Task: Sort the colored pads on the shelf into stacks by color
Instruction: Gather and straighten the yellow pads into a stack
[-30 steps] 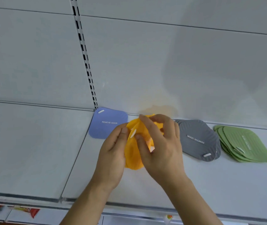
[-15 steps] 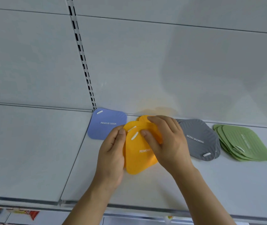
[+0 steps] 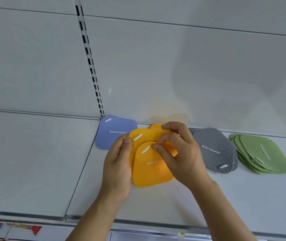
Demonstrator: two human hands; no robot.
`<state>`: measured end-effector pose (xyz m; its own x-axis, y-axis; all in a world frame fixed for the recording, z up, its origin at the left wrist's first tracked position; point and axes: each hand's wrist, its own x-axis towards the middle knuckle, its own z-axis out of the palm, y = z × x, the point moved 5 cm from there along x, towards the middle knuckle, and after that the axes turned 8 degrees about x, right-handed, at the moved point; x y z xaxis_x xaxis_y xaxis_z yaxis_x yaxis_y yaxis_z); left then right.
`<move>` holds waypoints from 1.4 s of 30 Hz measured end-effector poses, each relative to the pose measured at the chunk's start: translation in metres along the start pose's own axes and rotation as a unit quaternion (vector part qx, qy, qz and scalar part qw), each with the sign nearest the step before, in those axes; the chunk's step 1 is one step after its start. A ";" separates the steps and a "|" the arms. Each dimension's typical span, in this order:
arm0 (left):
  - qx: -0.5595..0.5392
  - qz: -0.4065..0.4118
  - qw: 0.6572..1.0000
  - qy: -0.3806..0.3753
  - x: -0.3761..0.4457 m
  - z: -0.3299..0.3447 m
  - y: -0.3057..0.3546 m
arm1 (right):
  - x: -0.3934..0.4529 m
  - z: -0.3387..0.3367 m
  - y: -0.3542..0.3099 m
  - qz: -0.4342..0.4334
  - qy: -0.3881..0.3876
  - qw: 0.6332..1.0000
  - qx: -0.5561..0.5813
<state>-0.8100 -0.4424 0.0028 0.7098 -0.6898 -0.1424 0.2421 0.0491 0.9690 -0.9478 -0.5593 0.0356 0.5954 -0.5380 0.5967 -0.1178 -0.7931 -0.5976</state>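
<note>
Several orange pads [image 3: 150, 171] lie fanned out in the middle of the white shelf [image 3: 225, 197]. My left hand [image 3: 117, 167] rests against their left edge, thumb on the upper pad. My right hand [image 3: 178, 153] pinches the pads from the right with curled fingers, covering their right side. A blue pad [image 3: 114, 134] marked REMOVE ODOR lies behind at the left, partly under the orange ones. To the right sit a grey stack [image 3: 213, 150] and a green stack [image 3: 262, 153].
The shelf's back panel rises just behind the pads, with a slotted upright [image 3: 90, 63] at the left. A seam divides this shelf board from the one on the left [image 3: 25, 162]. Packaged goods show on a lower shelf [image 3: 25, 228].
The bent orange pad held up between both hands has been laid flat, and the orange pads now lie spread out on the shelf. Both hands stay on them.
</note>
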 end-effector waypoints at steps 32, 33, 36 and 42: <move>0.066 0.026 0.997 -0.036 0.014 -0.029 0.019 | -0.021 -0.014 0.061 0.043 -0.181 0.969 -0.165; 0.062 0.022 0.997 -0.037 0.014 -0.030 0.019 | -0.021 -0.012 0.063 0.038 -0.175 0.970 -0.162; 0.062 0.020 0.997 -0.037 0.012 -0.030 0.018 | -0.017 -0.013 0.064 0.054 -0.138 0.979 -0.142; 0.048 0.031 0.998 0.018 0.009 -0.037 0.023 | 0.016 -0.050 0.026 0.087 0.083 0.982 -0.144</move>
<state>-0.7739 -0.4204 0.0159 0.7454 -0.6610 -0.0867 0.1337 0.0207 0.9908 -0.9809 -0.6025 0.0562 0.4120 -0.6926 0.5921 -0.4411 -0.7202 -0.5354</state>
